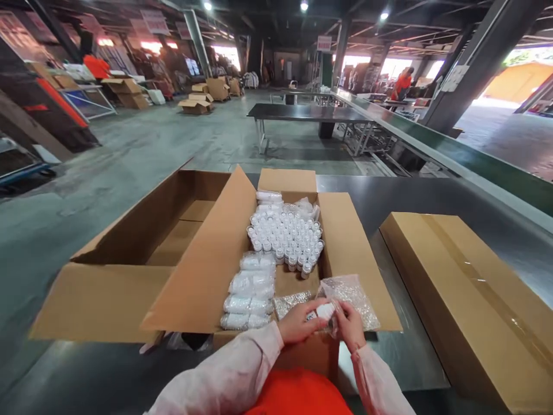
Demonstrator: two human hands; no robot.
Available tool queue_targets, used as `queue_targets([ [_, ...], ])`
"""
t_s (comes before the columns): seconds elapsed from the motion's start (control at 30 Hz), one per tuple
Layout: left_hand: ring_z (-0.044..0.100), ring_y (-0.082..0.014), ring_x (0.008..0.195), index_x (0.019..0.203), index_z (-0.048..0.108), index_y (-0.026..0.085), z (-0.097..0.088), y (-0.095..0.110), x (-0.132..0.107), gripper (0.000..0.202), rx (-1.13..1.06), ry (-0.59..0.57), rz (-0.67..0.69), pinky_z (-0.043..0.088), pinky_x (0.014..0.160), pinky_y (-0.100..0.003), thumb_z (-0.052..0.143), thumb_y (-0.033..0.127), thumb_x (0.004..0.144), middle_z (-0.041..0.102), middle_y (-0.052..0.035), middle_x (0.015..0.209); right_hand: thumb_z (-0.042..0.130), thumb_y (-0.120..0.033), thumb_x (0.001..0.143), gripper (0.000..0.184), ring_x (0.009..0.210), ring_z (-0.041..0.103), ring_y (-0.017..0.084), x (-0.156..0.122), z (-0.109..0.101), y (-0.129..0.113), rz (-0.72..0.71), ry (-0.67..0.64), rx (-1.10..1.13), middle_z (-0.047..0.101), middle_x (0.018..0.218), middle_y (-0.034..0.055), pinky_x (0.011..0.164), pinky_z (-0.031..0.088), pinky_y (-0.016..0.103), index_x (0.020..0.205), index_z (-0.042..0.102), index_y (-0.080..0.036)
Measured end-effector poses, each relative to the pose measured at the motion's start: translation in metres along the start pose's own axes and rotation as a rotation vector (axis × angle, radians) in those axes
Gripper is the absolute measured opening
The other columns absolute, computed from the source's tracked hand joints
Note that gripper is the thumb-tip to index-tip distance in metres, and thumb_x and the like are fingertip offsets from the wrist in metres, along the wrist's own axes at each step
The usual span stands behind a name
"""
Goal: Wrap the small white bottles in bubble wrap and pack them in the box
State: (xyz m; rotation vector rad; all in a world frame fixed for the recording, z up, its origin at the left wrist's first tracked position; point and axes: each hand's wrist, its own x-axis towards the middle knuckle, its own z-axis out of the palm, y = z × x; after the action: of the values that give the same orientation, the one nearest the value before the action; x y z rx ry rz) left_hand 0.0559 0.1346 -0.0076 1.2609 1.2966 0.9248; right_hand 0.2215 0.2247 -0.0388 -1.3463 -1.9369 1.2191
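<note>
Over the near edge of an open cardboard box point(356, 248), my left hand point(300, 323) is closed around a small white bottle point(325, 311) with dark print on its side. My right hand point(351, 328) pinches a clear bubble wrap bag point(352, 291) at the bottle's other end. How far the bottle is inside the bag I cannot tell. Another piece of bubble wrap point(290, 303) lies beside my left hand. Inside the box, many bare white bottles point(285, 233) stand packed together. Bubble-wrapped bottles point(252, 283) lie in a row along its left side.
A second open carton point(116, 294) stands to the left, its flap against the middle box. On the metal table point(410, 190), a taped long carton point(466, 276) is at right. Farther off are a black table point(306, 113), a conveyor point(432, 141) and a person in orange point(402, 83).
</note>
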Motion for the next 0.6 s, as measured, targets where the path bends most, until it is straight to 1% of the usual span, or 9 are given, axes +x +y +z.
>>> queue_targets([
  [0.1,0.061,-0.0234,0.081,0.119,0.061,0.020,0.006,-0.002,0.012,0.046,0.276,0.092,-0.095,0.047,0.077,-0.039,0.056,0.040,0.078,0.067,-0.0095,0.104,0.034,-0.077,0.081,0.078,0.095,0.063,0.029,-0.009,-0.003,0.001,-0.050,0.157,-0.033,0.068,0.102,0.0183,0.088,0.050,0.044,0.104,0.068,-0.010],
  [0.17,0.060,-0.0274,0.083,0.095,0.067,0.018,0.004,0.000,0.021,0.031,0.266,0.101,-0.160,0.045,0.079,-0.041,0.061,0.037,0.072,0.067,-0.0088,0.085,0.041,-0.066,0.087,0.063,0.089,0.064,0.025,-0.016,-0.004,-0.002,-0.230,0.204,-0.092,0.069,0.097,0.0158,0.084,0.053,0.040,0.104,0.069,-0.013],
  [0.23,0.057,-0.0223,0.063,0.079,0.063,0.016,0.001,0.006,0.026,0.023,-0.083,-0.003,-0.300,0.045,0.064,-0.037,0.060,0.035,0.068,0.058,-0.0043,0.064,0.046,-0.052,0.092,0.045,0.079,0.065,0.020,-0.022,-0.003,-0.010,-0.461,0.228,-0.152,0.068,0.087,0.0115,0.073,0.055,0.033,0.102,0.071,-0.015],
  [0.3,0.052,-0.0160,0.055,0.084,0.060,0.016,-0.001,0.013,0.027,0.025,-0.555,-0.068,-0.347,0.043,0.058,-0.031,0.057,0.031,0.063,0.054,-0.0012,0.064,0.047,-0.040,0.095,0.034,0.076,0.065,0.017,-0.026,-0.001,-0.021,-0.633,0.275,-0.192,0.067,0.084,0.0091,0.068,0.056,0.027,0.104,0.070,-0.016],
  [0.37,0.055,-0.0129,0.066,0.094,0.058,0.018,0.000,0.016,0.024,0.036,-0.909,-0.015,-0.218,0.044,0.064,-0.027,0.060,0.026,0.059,0.059,-0.0016,0.078,0.049,-0.032,0.095,0.028,0.076,0.065,0.015,-0.028,0.001,-0.032,-0.741,0.316,-0.221,0.066,0.084,0.0081,0.067,0.055,0.024,0.108,0.069,-0.017],
  [0.4,0.055,-0.0114,0.070,0.094,0.059,0.019,0.002,0.016,0.022,0.037,-0.975,0.022,-0.133,0.043,0.067,-0.024,0.062,0.023,0.057,0.060,-0.0009,0.082,0.049,-0.029,0.095,0.027,0.075,0.065,0.014,-0.028,0.002,-0.037,-0.783,0.319,-0.233,0.065,0.084,0.0079,0.066,0.055,0.023,0.109,0.069,-0.017],
  [0.47,0.051,-0.0094,0.067,0.081,0.061,0.016,0.005,0.011,0.016,0.029,-0.937,0.037,-0.061,0.039,0.064,-0.021,0.069,0.014,0.053,0.059,0.0006,0.073,0.046,-0.025,0.096,0.027,0.074,0.065,0.014,-0.029,0.004,-0.046,-0.863,0.305,-0.259,0.064,0.084,0.0081,0.065,0.055,0.022,0.110,0.068,-0.018],
  [0.53,0.045,-0.0079,0.059,0.068,0.060,0.013,0.004,0.006,0.009,0.022,-0.743,0.014,-0.108,0.034,0.057,-0.020,0.072,0.008,0.050,0.056,0.0020,0.062,0.042,-0.024,0.097,0.029,0.074,0.064,0.014,-0.029,0.006,-0.051,-0.921,0.278,-0.296,0.064,0.084,0.0086,0.063,0.055,0.023,0.111,0.068,-0.018],
  [0.6,0.046,-0.0088,0.057,0.070,0.063,0.011,-0.001,0.003,0.000,0.023,-0.717,0.024,-0.175,0.033,0.054,-0.021,0.076,0.011,0.051,0.059,0.0006,0.062,0.041,-0.024,0.098,0.031,0.072,0.064,0.014,-0.029,0.007,-0.052,-0.932,0.255,-0.328,0.064,0.082,0.0084,0.061,0.054,0.023,0.110,0.068,-0.019],
])
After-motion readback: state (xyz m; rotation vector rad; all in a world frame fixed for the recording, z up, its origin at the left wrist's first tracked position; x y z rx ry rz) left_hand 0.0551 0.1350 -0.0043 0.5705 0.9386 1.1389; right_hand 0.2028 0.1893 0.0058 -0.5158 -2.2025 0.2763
